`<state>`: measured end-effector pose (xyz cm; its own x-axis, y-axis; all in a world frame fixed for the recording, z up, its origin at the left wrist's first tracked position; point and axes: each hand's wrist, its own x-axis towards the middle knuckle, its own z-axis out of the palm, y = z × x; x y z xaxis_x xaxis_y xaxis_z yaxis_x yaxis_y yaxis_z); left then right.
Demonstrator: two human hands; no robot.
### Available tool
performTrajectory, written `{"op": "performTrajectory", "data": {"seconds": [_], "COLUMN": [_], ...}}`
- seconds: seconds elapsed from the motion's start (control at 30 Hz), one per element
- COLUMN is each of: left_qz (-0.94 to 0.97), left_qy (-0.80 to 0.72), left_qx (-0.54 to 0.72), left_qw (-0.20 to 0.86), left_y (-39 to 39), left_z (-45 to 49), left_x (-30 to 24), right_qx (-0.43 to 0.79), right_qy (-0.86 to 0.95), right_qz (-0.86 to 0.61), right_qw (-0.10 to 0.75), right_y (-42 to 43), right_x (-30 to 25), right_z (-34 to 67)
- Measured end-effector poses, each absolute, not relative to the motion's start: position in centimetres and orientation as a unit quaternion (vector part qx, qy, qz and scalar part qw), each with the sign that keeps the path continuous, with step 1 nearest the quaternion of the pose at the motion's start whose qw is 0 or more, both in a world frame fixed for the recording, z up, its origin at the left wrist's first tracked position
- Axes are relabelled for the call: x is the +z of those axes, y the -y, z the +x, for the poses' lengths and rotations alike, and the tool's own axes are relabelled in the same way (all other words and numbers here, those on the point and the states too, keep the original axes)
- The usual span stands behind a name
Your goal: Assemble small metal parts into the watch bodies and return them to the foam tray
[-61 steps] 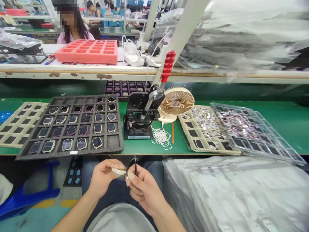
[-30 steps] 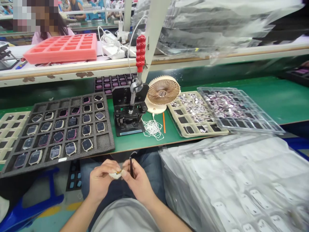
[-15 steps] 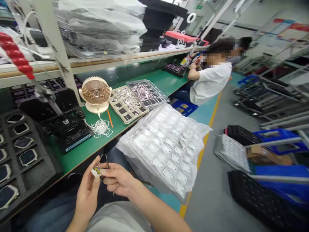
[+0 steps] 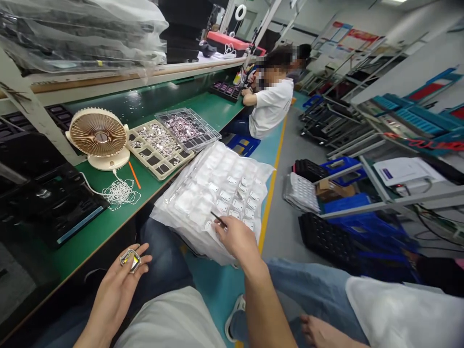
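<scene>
My left hand [image 4: 119,280] is low over my lap and holds a small watch case [image 4: 130,261] on its fingers. The case has a silvery rim with yellow inside. My right hand [image 4: 235,237] is closed on dark, thin tweezers [image 4: 218,218], which point up and left. It is over the near part of a stack of white moulded trays [image 4: 181,198] whose pockets carry small white cards or parts [image 4: 222,205]. Whether the tweezers touch a part I cannot make out.
A cream desk fan [image 4: 99,140], a tangled white cable [image 4: 121,193] and an orange stick [image 4: 134,175] stand on the green bench [image 4: 90,241]. Beyond are two parts trays [image 4: 159,174]. A co-worker [image 4: 271,101] sits farther along. Another person's leg [image 4: 311,290] is close on my right.
My right hand has left the watch case and moved right, over the white trays, with the tweezers. The left fingers have opened out under the case. The view has swung right.
</scene>
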<state>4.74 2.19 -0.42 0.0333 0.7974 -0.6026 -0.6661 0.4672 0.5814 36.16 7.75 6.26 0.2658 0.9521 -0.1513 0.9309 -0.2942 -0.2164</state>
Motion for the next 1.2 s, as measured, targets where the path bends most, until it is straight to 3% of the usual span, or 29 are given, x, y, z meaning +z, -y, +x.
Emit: {"op": "performTrajectory", "data": {"seconds": [0.27,0.4,0.47,0.53,0.7,0.8,1.2], "left_qz": [0.024,0.063,0.082,0.098,0.115,0.109,0.108], "left_qy": [-0.388,-0.369,-0.367,-0.356,-0.336,-0.332,-0.302], "left_qx": [0.482,0.526,0.548,0.561,0.595,0.614,0.624], "left_qw": [0.785,0.764,0.747,0.741,0.721,0.708,0.713], "left_y": [-1.4,-0.6,-0.3,0.1,1.2,1.6,1.9], "left_z": [4.1,4.0,3.9,3.6,2.2,1.2,-0.3], "left_x": [-1.1,-0.6,-0.2,0.2,0.8,0.8,1.4], "right_qx": [0.138,0.126,0.194,0.298,0.515,0.581,0.561], "right_qy": [0.610,0.605,0.635,0.662,0.650,0.661,0.691], "right_qz": [-0.780,-0.760,-0.687,-0.601,-0.450,-0.355,-0.249], "right_qw": [0.021,0.201,0.296,0.334,0.332,0.316,0.382], "right_y": [-7.2,-7.6,-7.4,-6.8,-5.8,-5.7,-7.9], "right_x": [6.4,6.3,5.5,4.4,3.5,3.8,2.5], "right_z": [36.8,34.3,30.7,26.3,19.1,18.4,17.8]}}
